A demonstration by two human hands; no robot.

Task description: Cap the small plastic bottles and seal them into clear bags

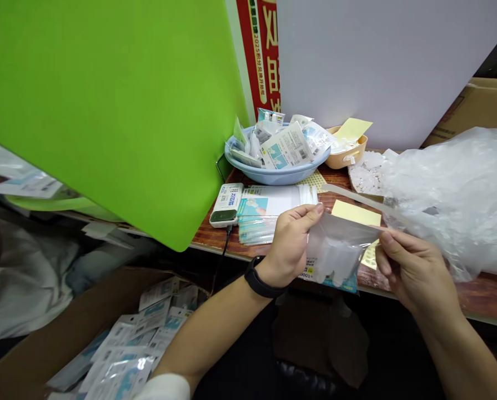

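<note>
In front of me at the table edge is a clear plastic packet with a printed blue and white card and pale contents inside. My left hand, with a black band on the wrist, is closed on its left upper corner, thumb on top. My right hand pinches at the packet's right upper corner. A narrow pale strip runs slantwise above the packet towards my right hand; where it ends is hard to make out. Just left of my left hand lies a stack of flat printed packets.
A blue basin holds filled packets beside a small orange container. A white device with a cable lies at left. Crumpled plastic bags cover the right. Below left, a cardboard box holds packets. A green panel rises at left.
</note>
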